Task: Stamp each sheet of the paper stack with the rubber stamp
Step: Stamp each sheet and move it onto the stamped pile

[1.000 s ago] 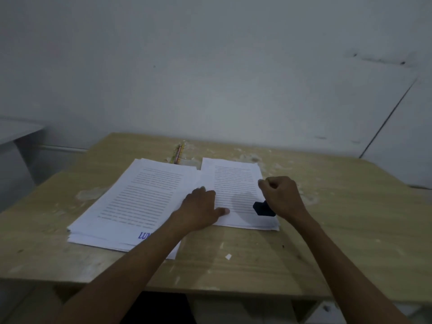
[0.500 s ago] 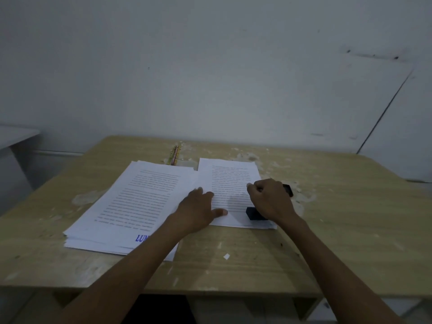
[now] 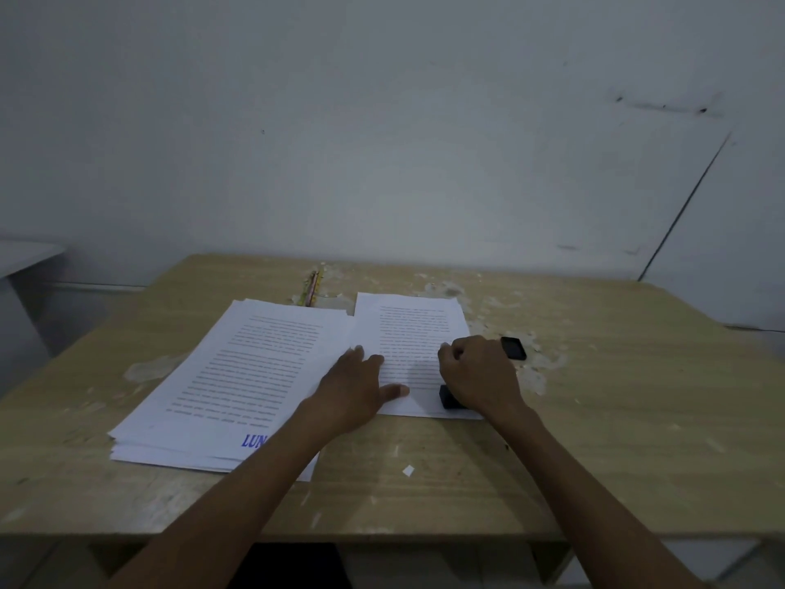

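right hand (image 3: 478,376) gripped stamp (image 3: 449,397) on sheet's (image 3: 414,333) near corner; left hand (image 3: 354,386) lay flat, fingers relaxed, on sheet's left edge.

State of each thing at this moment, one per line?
Left hand: flat, pressing the right stack.
Right hand: gripping the stamp.
Stamp: down on the right stack.
Left stack: top sheet stamped blue.
Cap: lying on the table.
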